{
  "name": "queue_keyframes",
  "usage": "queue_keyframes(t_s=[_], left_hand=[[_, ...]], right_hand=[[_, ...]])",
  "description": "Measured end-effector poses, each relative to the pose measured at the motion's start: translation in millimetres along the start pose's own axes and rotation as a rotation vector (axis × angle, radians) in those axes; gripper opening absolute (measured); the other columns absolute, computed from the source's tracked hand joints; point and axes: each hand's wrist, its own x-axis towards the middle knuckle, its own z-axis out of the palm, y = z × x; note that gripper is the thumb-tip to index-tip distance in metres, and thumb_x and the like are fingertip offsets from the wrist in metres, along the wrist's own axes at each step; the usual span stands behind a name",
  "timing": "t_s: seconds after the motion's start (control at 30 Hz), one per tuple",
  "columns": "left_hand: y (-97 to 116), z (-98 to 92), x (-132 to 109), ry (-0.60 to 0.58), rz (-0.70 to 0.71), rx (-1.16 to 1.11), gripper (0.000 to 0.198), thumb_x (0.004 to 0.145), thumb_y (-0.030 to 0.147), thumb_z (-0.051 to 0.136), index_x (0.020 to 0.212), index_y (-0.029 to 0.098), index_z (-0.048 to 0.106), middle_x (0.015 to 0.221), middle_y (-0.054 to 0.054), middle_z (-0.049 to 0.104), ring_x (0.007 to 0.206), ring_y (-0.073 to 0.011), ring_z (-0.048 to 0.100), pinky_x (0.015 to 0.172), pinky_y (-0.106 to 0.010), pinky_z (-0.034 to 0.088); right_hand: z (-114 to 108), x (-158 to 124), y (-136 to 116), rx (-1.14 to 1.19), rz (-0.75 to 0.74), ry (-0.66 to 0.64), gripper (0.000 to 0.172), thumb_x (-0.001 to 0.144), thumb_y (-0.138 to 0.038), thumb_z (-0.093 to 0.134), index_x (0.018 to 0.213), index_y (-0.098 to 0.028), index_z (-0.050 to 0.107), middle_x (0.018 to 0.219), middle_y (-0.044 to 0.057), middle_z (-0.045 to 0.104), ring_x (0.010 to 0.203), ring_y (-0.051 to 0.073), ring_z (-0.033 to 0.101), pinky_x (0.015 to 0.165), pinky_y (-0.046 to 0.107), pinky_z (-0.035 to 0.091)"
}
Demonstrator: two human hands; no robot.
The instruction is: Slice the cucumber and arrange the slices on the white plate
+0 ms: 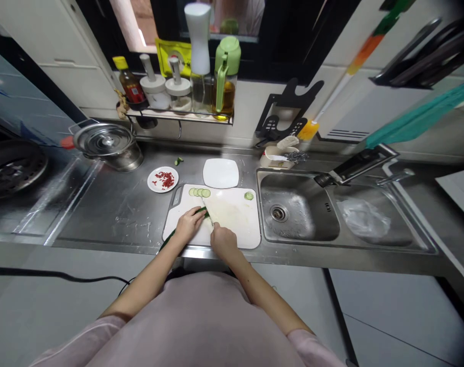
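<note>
The cucumber (203, 211) lies across the near left part of the white cutting board (235, 214). It is pinned under the left hand (189, 224), whose fingers curl down over it, and its dark end sticks out past the wrist. Just to its right, the right hand (223, 241) is closed around a knife (208, 208), with the blade at the cucumber's cut end. A row of slices (200, 192) sits at the board's far edge, a lone slice (249, 195) lies nearer the sink (297, 214), and a white plate (221, 173) stands behind.
</note>
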Motion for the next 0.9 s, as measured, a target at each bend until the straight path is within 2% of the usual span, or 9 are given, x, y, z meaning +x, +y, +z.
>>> queue_keyframes(t_s=[0.27,0.73,0.9], left_hand=[[1,-2.3,3,0.012,0.034,0.011,0.027,0.094,0.031,0.049,0.105,0.022,0.073,0.115,-0.008,0.07,0.103,-0.0198,0.067,0.093,-0.037,0.055],[1,-2.4,2,0.002,0.048,-0.016,0.028,0.094,0.03,0.048,0.106,0.023,0.072,0.117,-0.009,0.069,0.107,-0.0208,0.065,0.096,-0.038,0.054],[1,-2.1,1,-0.007,0.031,-0.035,0.028,0.094,0.03,0.048,0.105,0.023,0.073,0.118,-0.009,0.068,0.107,-0.0215,0.065,0.097,-0.039,0.053]], right_hand=[[2,2,-1,0.009,-0.01,-0.009,0.03,0.092,-0.014,0.033,0.115,-0.013,0.054,0.095,0.018,0.07,0.095,0.026,0.068,0.075,0.033,0.046],[4,12,-6,0.004,-0.013,0.004,0.031,0.09,-0.011,0.034,0.115,-0.013,0.053,0.096,0.017,0.07,0.095,0.026,0.068,0.075,0.033,0.048],[7,8,-1,0.01,-0.01,0.004,0.028,0.09,-0.012,0.036,0.112,-0.013,0.055,0.095,0.016,0.07,0.094,0.025,0.068,0.075,0.031,0.047]])
